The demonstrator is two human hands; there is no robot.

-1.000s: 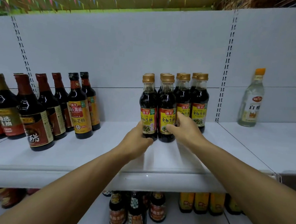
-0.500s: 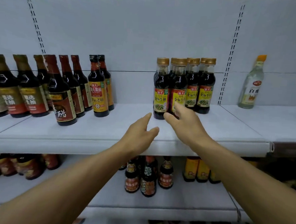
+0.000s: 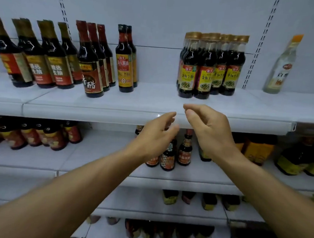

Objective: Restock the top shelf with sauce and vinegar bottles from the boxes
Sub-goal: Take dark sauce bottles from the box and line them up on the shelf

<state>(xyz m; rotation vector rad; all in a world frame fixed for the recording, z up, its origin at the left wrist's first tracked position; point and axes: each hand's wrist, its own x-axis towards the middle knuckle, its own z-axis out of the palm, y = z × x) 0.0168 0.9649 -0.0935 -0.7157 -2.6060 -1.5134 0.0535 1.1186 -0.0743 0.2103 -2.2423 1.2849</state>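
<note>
A cluster of gold-capped soy sauce bottles [image 3: 206, 66] with yellow labels stands on the white top shelf [image 3: 153, 100], right of centre. My left hand [image 3: 155, 137] and my right hand [image 3: 208, 128] hover in front of the shelf's front edge, below and in front of that cluster. Both hold nothing, with fingers loosely spread. A pale vinegar bottle [image 3: 282, 65] with an orange cap stands alone at the far right. Dark sauce and vinegar bottles [image 3: 90, 60] with red and gold caps fill the shelf's left part.
A bare gap of top shelf lies between the left bottles and the gold-capped cluster. The lower shelf [image 3: 99, 161] carries small dark bottles [image 3: 168, 156] and yellow bottles [image 3: 256, 151]. More bottles stand on the shelves underneath. No boxes are in view.
Both hands have let go of the front gold-capped bottles and drawn back below the shelf edge. The camera has tilted down, revealing lower shelves.
</note>
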